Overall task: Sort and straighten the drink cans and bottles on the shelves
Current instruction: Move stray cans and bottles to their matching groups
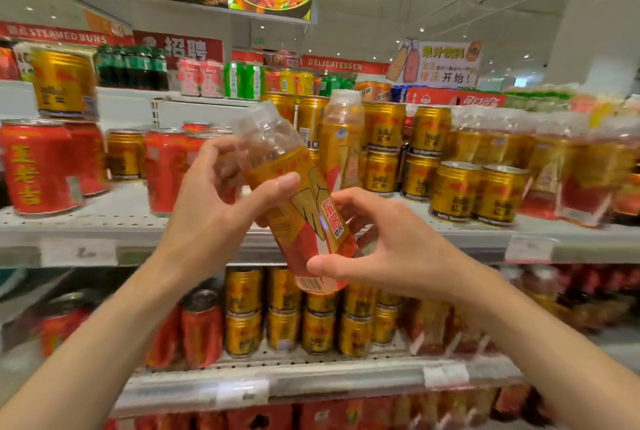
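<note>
Both hands hold one plastic bottle [298, 201] in front of the middle shelf [138, 221]; it tilts, clear cap end up and to the left, base down and to the right; the left hand [221, 201] wraps the upper body with the thumb across the gold label, and the right hand [384, 242] pinches the lower end near the barcode, fingers behind and thumb in front. Just behind it a second bottle [341, 142] of the same kind stands upright on the shelf, with stacked gold cans [384, 149] to its right and red cans [38, 169] well to the left.

The step looks like turning the bottle upright and seating it beside its twin; best to rotate it with the right hand while the left steadies the neck, bringing the red label panel to face outward; lower the base flat onto bare shelf just left of the standing bottle, not against it, since a knock could topple that one or the can stacks; loosen the grip only once the base sits level.
</note>
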`<state>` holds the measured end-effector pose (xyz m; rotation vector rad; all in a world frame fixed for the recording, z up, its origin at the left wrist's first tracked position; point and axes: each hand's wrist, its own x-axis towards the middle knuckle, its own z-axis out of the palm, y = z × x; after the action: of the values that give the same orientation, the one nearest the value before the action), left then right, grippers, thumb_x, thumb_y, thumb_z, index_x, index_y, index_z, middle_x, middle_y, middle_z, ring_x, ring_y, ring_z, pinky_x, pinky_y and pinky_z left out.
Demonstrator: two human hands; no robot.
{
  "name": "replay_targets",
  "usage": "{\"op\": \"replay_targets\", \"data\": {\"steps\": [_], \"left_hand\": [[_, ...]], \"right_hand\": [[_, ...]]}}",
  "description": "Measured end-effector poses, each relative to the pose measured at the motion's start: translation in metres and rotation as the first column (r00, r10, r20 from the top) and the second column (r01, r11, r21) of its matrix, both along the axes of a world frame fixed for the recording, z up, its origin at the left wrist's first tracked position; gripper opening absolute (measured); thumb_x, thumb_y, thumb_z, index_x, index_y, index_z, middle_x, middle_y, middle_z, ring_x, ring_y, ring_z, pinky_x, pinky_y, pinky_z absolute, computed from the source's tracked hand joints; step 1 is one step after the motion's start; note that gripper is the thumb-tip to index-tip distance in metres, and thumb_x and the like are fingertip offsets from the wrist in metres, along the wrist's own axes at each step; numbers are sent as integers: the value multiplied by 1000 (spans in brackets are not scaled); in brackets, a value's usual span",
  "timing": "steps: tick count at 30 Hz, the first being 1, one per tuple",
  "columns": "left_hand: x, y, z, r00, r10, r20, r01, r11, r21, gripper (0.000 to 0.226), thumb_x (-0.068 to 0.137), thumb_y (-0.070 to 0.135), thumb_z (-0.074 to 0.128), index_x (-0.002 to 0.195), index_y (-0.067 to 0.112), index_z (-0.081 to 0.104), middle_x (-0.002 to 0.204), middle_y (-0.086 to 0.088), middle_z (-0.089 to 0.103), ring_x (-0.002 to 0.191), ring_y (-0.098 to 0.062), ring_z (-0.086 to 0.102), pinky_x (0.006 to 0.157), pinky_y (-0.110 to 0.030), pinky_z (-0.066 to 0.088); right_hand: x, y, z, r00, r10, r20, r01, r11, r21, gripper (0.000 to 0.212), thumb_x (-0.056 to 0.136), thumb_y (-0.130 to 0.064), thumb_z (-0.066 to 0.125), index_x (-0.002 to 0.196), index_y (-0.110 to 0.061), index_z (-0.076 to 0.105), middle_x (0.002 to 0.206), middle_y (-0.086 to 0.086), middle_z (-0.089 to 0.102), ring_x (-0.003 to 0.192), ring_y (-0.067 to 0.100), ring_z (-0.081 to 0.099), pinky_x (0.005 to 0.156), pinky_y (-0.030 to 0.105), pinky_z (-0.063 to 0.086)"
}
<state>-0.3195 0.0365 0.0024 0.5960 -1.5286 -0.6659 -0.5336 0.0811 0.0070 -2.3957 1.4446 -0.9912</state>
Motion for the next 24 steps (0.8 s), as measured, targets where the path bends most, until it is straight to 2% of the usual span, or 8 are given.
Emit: {"op": "replay_targets", "data": {"steps": [5, 9, 12, 14, 18, 19, 22, 24], "left_hand": [[-106, 13, 4, 1000, -18, -10, 18, 1000, -2, 56, 67, 42, 87, 112, 29, 56, 99, 18, 74, 91, -3, 70, 62, -17, 54], [-171, 17, 12, 1000, -10, -3, 10, 1000, 4, 54, 71, 42, 84, 114, 25, 56, 98, 17, 73, 86, -5, 70, 58, -18, 54], [-210, 15, 21, 999, 0, 51, 1, 1000, -23, 51, 69, 53, 83, 109, 38, 56, 102, 14, 73, 92, -4, 69, 64, -18, 54], [-232, 13, 27, 996, -8, 88, 12, 999, -44, 50, 70, 54, 77, 112, 36, 56, 105, 13, 71, 92, -2, 67, 66, -17, 53], [-264, 1, 37, 973, -52, 227, 68, 995, -66, 64, 75, 64, 70, 127, 32, 52, 114, 14, 67, 101, -2, 65, 72, -28, 60], [-270, -3, 40, 962, -66, 266, 85, 994, -62, 65, 74, 66, 67, 128, 34, 51, 113, 15, 67, 102, 0, 65, 75, -30, 61], [-284, -16, 44, 919, -47, 392, 89, 992, -88, 63, 80, 69, 55, 134, 39, 48, 112, 19, 64, 104, 6, 61, 83, -24, 55], [-285, -26, 44, 888, 46, 457, 29, 987, -156, 58, 87, 64, 49, 138, 35, 49, 116, 21, 61, 107, 7, 57, 85, -18, 49]], "right_hand": [[-101, 17, 3, 998, -56, -21, 56, 998, 9, 66, 72, -59, 81, 126, -41, 47, 105, -24, 66, 95, -1, 66, 81, 26, 59], [-159, 26, 5, 996, -84, -18, 83, 996, -13, 77, 76, -57, 78, 140, -33, 42, 107, -26, 64, 96, -6, 65, 80, 15, 55], [-190, 31, 5, 992, -126, -13, 125, 991, -40, 84, 80, -59, 74, 148, -32, 32, 110, -20, 69, 97, -1, 67, 88, 22, 56], [-205, 32, 5, 988, -153, -2, 152, 986, -65, 89, 79, -65, 72, 149, -28, 31, 110, -16, 70, 97, 1, 68, 89, 26, 57], [-231, 34, 8, 961, -275, 40, 278, 957, -79, 88, 78, -63, 71, 148, -25, 34, 94, -29, 56, 86, 3, 61, 80, 2, 45], [-237, 34, 10, 952, -303, 49, 306, 949, -81, 88, 78, -64, 71, 149, -24, 34, 93, -32, 52, 84, 2, 59, 77, 0, 43], [-260, 31, 11, 925, -375, 67, 379, 921, -86, 90, 74, -71, 66, 146, -25, 37, 97, -25, 63, 91, 3, 65, 80, 13, 49], [-276, 29, 11, 901, -417, 121, 428, 900, -81, 90, 72, -73, 65, 144, -26, 39, 100, -23, 67, 91, 1, 66, 85, 25, 54]]}}
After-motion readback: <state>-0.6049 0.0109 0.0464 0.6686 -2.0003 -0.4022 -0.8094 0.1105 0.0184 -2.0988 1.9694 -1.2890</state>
